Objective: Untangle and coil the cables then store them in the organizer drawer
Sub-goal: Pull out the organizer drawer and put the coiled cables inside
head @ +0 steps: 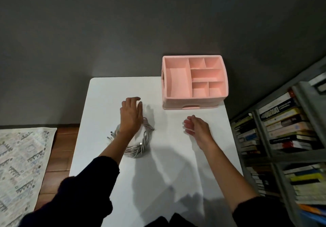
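Dark sleeves lowest in view, pushed up both forearms. Reaching forward over the white surface on both sides. Left hand palm down, fingers spread and slack, gripping nothing, hovering over the far side of the coiled cables, with wrist and forearm crossing above the ring; cannot tell whether touching it. Right hand turned on edge, thumb up, fingers loosely curled, empty, well apart from the coil and just short of the pink organizer.

Cables lying as one grey-white ring on the left-centre of the surface, connector ends sticking out at the left. Organizer at the far right corner, nearly flush with the back and right edges, open-topped compartments bare, drawer handle slot facing the person, drawer closed.

Wide bare stretch of surface between the two forearms and in front of the organizer. Beyond the left edge, floor and a patterned rug; past the right edge, a bookshelf close alongside.
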